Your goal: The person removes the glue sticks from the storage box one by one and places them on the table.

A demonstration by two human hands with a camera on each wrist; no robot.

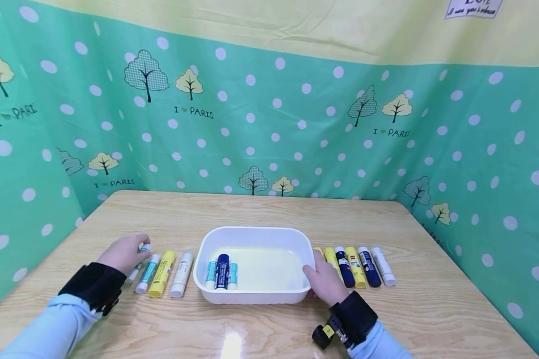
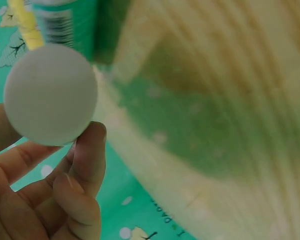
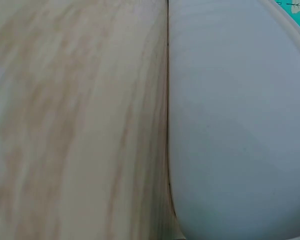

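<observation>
My left hand [image 1: 125,253] grips a white-and-teal glue stick [image 1: 135,272] at the left end of a row on the table. In the left wrist view, its round white end [image 2: 50,95] faces the camera between the fingers [image 2: 87,155]. Beside it lie a teal glue stick [image 1: 148,273], a yellow one [image 1: 162,274] and a white one [image 1: 181,274]. A white plastic basin [image 1: 256,297] stands in the middle, with a dark blue glue stick [image 1: 222,271] and two small teal ones inside. My right hand [image 1: 327,280] holds the basin's right side, thumb by the rim.
Right of the basin, several yellow, dark blue and white glue sticks lie in a row, among them a yellow one [image 1: 356,267] and a white one [image 1: 384,266]. The wooden table [image 1: 251,209] ends at a green dotted curtain [image 1: 233,149].
</observation>
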